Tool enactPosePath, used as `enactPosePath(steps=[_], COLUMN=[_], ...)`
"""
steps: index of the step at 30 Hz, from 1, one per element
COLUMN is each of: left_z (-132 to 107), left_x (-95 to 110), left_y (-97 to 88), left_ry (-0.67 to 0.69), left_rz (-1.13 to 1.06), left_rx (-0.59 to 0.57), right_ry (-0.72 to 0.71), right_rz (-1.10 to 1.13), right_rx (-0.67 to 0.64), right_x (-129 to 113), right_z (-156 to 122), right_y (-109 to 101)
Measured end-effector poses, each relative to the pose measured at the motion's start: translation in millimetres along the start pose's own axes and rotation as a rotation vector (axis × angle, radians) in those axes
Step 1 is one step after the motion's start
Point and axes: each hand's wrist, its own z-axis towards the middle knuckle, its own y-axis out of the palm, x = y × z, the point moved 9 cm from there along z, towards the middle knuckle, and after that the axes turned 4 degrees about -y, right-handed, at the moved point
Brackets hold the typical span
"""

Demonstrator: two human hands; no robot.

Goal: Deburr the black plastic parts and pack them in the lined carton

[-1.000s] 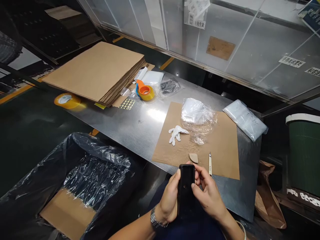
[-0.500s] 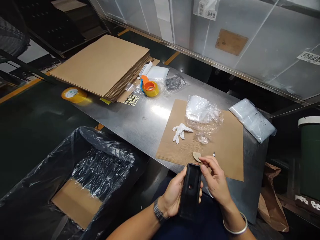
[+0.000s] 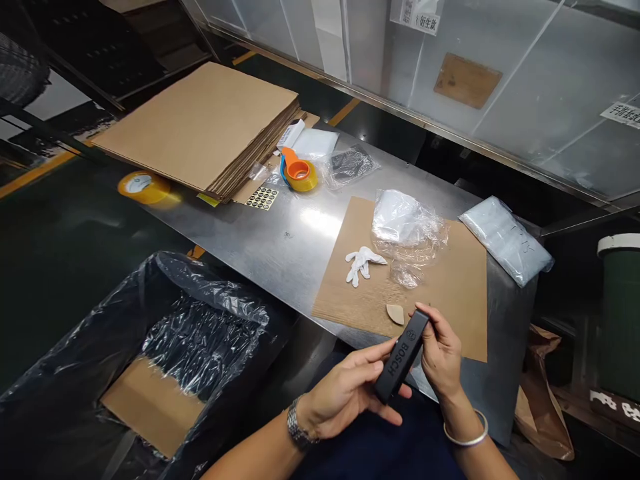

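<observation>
Both my hands hold a slim black device (image 3: 401,357) with white "BOSCH" lettering, tilted up to the right, just off the near edge of the steel table (image 3: 280,240). My left hand (image 3: 350,393) grips its lower end with the fingers closed around it. My right hand (image 3: 440,350) pinches its upper end. Just beyond it, a small tan wedge-shaped piece (image 3: 395,313) lies on a brown paper sheet (image 3: 450,280). A small white glove-shaped item (image 3: 364,263) and crumpled clear plastic bags (image 3: 407,230) also lie on that sheet.
A stack of flat cardboard (image 3: 205,127) covers the table's far left, with an orange tape dispenser (image 3: 299,173), a sticker sheet (image 3: 263,197) and bagged items beside it. A box lined with black plastic (image 3: 165,353) stands at my lower left. A green bin (image 3: 620,307) is at right.
The black device has been turned from upright, back facing me, to a slanted side-on pose showing its lettering. My right hand moved from near the tan piece onto the device's upper end.
</observation>
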Motion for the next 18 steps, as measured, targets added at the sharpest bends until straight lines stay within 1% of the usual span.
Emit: enactPosePath(steps=[3, 7, 13, 18], left_z=[-5.4, -8.0, -8.0, -8.0], left_x=[3.8, 5.0, 2.8, 1.6], left_y=[1.2, 6.4, 5.2, 4.6], left_ry=[0.017, 0.019, 0.021, 0.02], left_rz=[0.025, 0.048, 0.098, 0.145], left_rx=[0.045, 0.06, 0.11, 0.125], right_ry=[0.029, 0.046, 0.019, -0.028], right_rz=[0.072, 0.138, 0.139, 0.112], right_rx=[0.073, 0.146, 0.203, 0.234], right_x=[13.1, 24.3, 21.1, 16.1], right_z=[-7.0, -16.7, -21.0, -22.4], right_y=[-1.1, 0.1, -1.0, -4.2])
